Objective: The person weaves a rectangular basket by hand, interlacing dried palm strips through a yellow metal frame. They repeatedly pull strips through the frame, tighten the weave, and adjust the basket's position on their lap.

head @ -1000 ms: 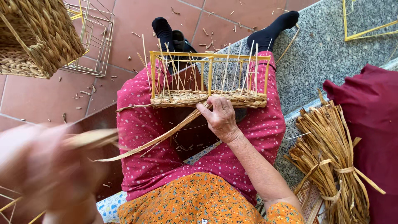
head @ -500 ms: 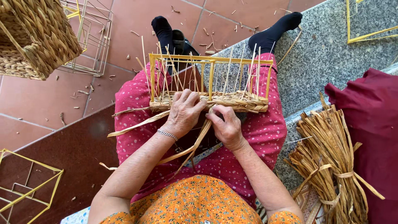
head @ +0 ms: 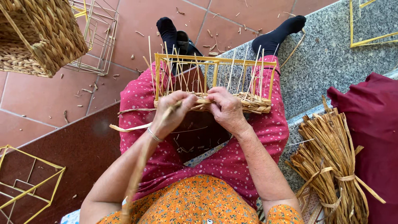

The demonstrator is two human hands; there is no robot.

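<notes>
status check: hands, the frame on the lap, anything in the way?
Left hand pinches a straw strand; right hand grips the woven row. Yellow wire frame upright on lap, base rows woven. Nothing in the way; straw bundle lies right.

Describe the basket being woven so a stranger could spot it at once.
Start at the person's lap in pink dotted trousers: the half-woven basket rests across the knees, with the left hand and right hand at its woven base. Unlike the finished woven basket upper left and the bare wire frames, its yellow frame has only its bottom rows woven.

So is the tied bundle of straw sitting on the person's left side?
No, the tied straw bundle lies by the right hand, next to a dark red cushion.
</notes>
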